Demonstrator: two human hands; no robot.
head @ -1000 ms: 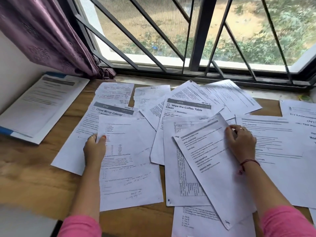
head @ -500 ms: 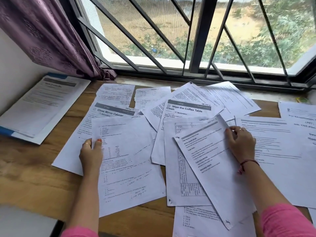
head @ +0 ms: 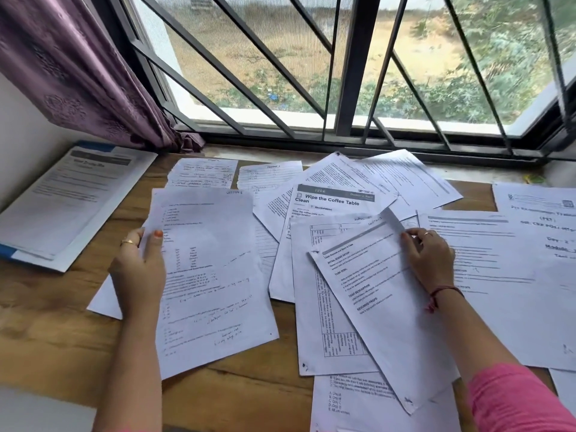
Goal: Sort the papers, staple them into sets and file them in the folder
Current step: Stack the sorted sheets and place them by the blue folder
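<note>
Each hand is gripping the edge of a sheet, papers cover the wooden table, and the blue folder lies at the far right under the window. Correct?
Not quite. The head view shows the blue folder at the far left, by the purple curtain, not the right. The rest holds: the left hand and right hand each grip a sheet's edge on the paper-covered wooden table.

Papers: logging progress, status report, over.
Left hand grips handwritten sheet. Right hand pinches tilted sheet. Nothing stapled; folder far left.
</note>
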